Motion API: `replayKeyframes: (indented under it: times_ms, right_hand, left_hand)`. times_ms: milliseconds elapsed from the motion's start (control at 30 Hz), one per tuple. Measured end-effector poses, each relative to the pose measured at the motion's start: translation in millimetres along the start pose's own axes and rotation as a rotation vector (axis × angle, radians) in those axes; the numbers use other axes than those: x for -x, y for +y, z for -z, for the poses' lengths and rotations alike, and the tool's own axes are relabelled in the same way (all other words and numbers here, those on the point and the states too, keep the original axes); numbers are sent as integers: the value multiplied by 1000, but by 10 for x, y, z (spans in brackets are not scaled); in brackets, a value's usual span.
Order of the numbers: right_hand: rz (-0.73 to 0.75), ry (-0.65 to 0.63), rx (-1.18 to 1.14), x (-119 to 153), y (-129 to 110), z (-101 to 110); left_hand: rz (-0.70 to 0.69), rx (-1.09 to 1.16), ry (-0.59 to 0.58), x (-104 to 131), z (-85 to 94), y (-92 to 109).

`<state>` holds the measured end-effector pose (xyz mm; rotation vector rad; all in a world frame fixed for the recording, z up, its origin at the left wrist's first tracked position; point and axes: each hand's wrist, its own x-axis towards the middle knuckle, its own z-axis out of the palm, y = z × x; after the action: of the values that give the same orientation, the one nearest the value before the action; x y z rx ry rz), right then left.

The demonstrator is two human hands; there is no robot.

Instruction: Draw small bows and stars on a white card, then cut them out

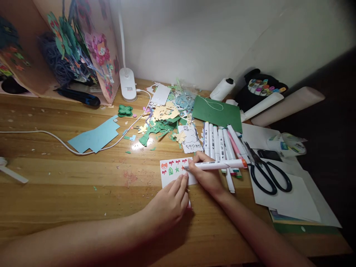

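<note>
My right hand (pixel 207 172) is closed around a white marker with an orange end (pixel 222 164). The marker's tip touches a small orange star on a white card (pixel 164 180). Drawn on the card are an orange bear face, several red bows, a green shape and a green star. My left hand (pixel 172 198), its fingers pressed together, holds the card's lower edge down on the table. A small white and reddish thing (pixel 189 204) peeks out beside the left palm, too hidden to name. Above the card lies a paper with black line drawings (pixel 190 139).
Several white markers (pixel 214 139) and black-handled scissors (pixel 271 176) lie right. Paper scraps (pixel 164 118), green card (pixel 218 113) and a thread spool (pixel 222 89) sit behind. Leftward are blue paper (pixel 96 135), a lamp base (pixel 128 84), its cable and a utility knife (pixel 78 97).
</note>
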<state>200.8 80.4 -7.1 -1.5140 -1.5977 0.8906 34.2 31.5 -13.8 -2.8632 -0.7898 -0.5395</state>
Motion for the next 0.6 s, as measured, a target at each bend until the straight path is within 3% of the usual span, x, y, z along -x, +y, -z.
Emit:
replayKeyframes:
  times_ms: [600]
  right_hand:
    - [7,-13,10,8,-17,8]
  left_hand:
    - [3,2,22,-6,9,-8]
